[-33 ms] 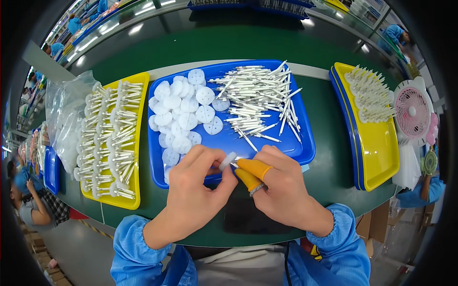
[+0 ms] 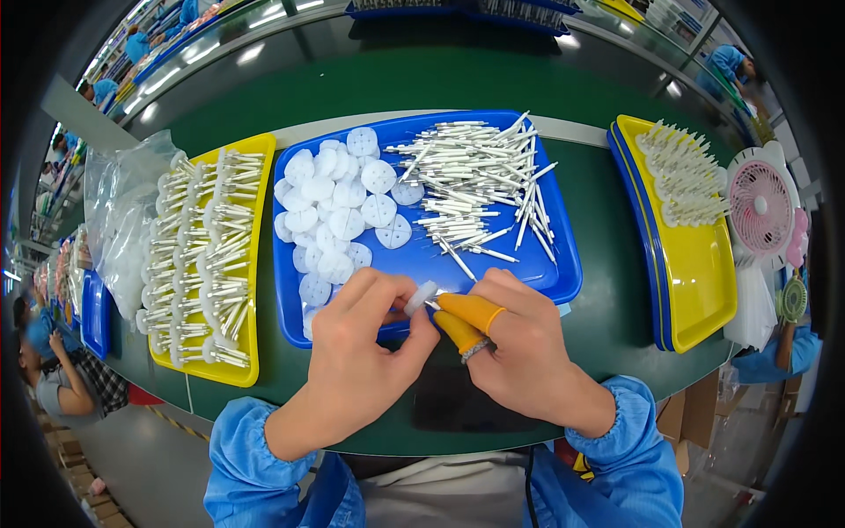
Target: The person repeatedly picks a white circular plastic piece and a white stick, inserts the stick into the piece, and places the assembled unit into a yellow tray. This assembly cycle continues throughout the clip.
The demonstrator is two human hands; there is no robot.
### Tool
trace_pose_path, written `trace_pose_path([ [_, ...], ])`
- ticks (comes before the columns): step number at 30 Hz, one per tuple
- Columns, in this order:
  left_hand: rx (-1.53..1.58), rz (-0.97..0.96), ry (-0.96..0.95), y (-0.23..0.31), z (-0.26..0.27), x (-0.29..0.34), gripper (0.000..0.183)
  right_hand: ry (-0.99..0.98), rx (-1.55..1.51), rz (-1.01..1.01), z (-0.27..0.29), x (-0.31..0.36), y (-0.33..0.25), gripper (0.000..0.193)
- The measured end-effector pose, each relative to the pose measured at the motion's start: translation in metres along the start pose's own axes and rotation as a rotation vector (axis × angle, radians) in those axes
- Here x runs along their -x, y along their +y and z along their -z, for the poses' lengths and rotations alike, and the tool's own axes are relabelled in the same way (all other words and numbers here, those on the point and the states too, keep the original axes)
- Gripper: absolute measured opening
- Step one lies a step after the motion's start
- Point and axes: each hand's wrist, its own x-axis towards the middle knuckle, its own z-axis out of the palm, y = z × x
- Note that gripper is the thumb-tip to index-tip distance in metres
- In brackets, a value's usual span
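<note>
Head view: two hands meet over the near edge of a blue tray (image 2: pixel 396 266), working on a white disc (image 2: pixel 420 297).
The left hand (image 2: pixel 359 341) pinches the disc, tilted nearly edge-on, between thumb and fingers; the right hand (image 2: pixel 530 350), wearing orange finger covers (image 2: pixel 471 310), grips a slim piece (image 2: pixel 432 303) at the disc, mostly hidden. Beyond them in the tray, loose discs (image 2: pixel 348 195) lie left of white sticks (image 2: pixel 466 167).
</note>
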Motion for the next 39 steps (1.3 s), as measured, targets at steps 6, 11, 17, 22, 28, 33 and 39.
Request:
trace_pose_path([
  [6,-0.021,0.020,-0.034,0.003,-0.002,0.009,0.020,0.048,0.030,-0.059,-0.009,0.001,-0.008,0.031],
  [11,-0.008,0.028,-0.010,-0.002,-0.003,0.000,0.017,0.023,-0.030,-0.245,-0.004,-0.015,-0.001,0.017],
  [17,-0.005,0.092,-0.045,-0.005,0.007,-0.009,0.012,0.036,0.514,-0.138,-0.003,-0.024,0.030,0.019],
  [22,0.074,0.167,-0.056,-0.004,0.011,-0.010,0.011,0.060,0.159,-0.224,0.007,-0.019,0.016,0.024],
  [28,0.105,0.119,-0.076,0.000,0.009,-0.008,0.016,-0.165,-0.057,-0.197,0.026,-0.015,-0.007,0.034],
  [33,0.072,0.084,-0.083,0.000,0.007,-0.007,0.019,-0.149,0.056,-0.020,0.021,-0.008,0.004,0.050],
  [39,0.037,0.066,-0.057,-0.003,0.006,-0.006,0.019,-0.194,0.125,-0.063,0.024,-0.012,0.006,0.048],
])
